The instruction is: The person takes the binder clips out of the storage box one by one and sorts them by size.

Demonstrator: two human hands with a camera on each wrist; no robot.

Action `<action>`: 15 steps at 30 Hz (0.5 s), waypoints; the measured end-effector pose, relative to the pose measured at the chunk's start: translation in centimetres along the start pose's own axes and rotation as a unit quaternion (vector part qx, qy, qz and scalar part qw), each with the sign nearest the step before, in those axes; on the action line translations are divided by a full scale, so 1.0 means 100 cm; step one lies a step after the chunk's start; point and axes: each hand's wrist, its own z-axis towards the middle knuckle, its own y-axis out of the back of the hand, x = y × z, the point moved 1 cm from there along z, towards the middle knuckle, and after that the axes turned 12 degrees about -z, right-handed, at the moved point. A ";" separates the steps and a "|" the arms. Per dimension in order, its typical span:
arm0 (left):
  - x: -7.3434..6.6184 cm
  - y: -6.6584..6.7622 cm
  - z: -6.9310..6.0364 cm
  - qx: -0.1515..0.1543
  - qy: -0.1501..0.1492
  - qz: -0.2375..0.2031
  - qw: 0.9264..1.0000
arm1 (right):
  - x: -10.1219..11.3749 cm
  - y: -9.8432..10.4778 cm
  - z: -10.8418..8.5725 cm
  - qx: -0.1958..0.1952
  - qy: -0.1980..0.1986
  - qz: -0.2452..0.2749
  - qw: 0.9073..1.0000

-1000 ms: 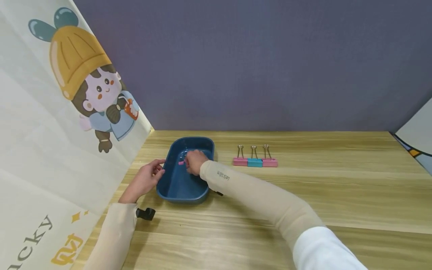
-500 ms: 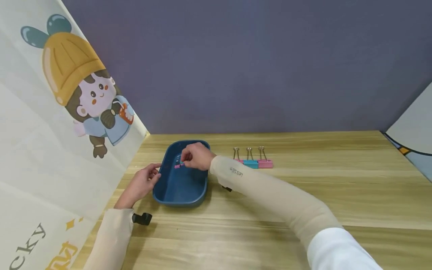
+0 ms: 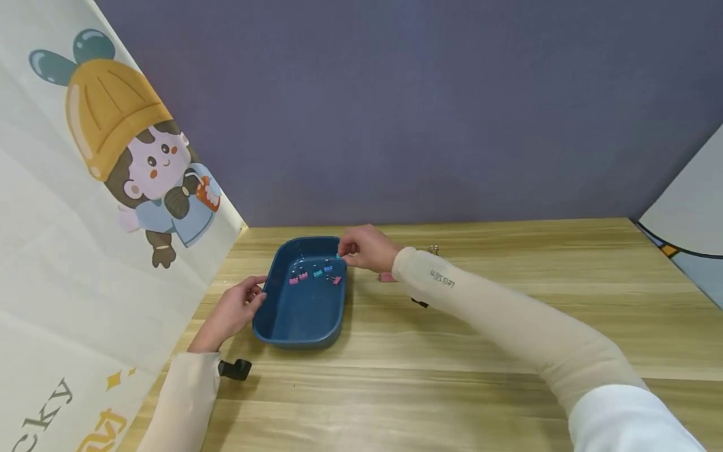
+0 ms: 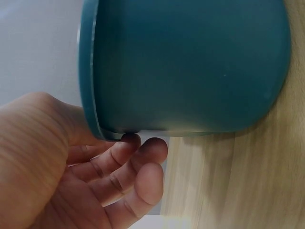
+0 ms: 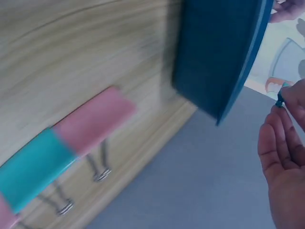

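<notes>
A dark blue bin [image 3: 299, 317] stands on the wooden table. Its left rim is touched by my left hand [image 3: 233, 311], whose fingers lie relaxed against the outside in the left wrist view. Between thumb and fingertips, my right hand [image 3: 369, 248] pinches a small teal binder clip [image 5: 280, 99] just above the bin's right rim. Several small binder clips lie inside the bin, among them a pink one [image 3: 336, 280], a teal one [image 3: 317, 274] and a blue one [image 3: 328, 269].
Right of the bin stand larger binder clips in a row: a pink one [image 5: 97, 119], a teal one [image 5: 38, 162] and another pink one [image 5: 5, 214]. My right arm mostly covers them in the head view. A grey-blue wall panel [image 3: 395, 125] rises behind the table.
My right hand has risen out of the bin and moved right to its rim, bringing a small teal binder clip. More small clips are now visible inside. My left hand stays at the rim.
</notes>
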 end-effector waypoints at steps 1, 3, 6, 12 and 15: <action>0.000 -0.001 -0.001 0.000 -0.002 -0.001 1.000 | -0.002 0.000 -0.004 0.002 0.001 -0.002 1.000; 0.000 -0.001 -0.002 -0.002 -0.004 -0.002 1.000 | -0.005 0.000 -0.013 0.010 0.001 -0.003 1.000; -0.001 -0.002 -0.003 -0.002 -0.007 -0.005 1.000 | -0.007 -0.001 -0.026 0.025 0.008 -0.017 1.000; -0.002 -0.001 -0.003 -0.003 -0.016 -0.006 1.000 | -0.009 -0.014 -0.050 0.048 0.028 -0.020 0.998; -0.002 -0.001 -0.001 -0.003 -0.017 -0.003 1.000 | -0.011 -0.021 -0.059 0.068 0.013 -0.006 0.998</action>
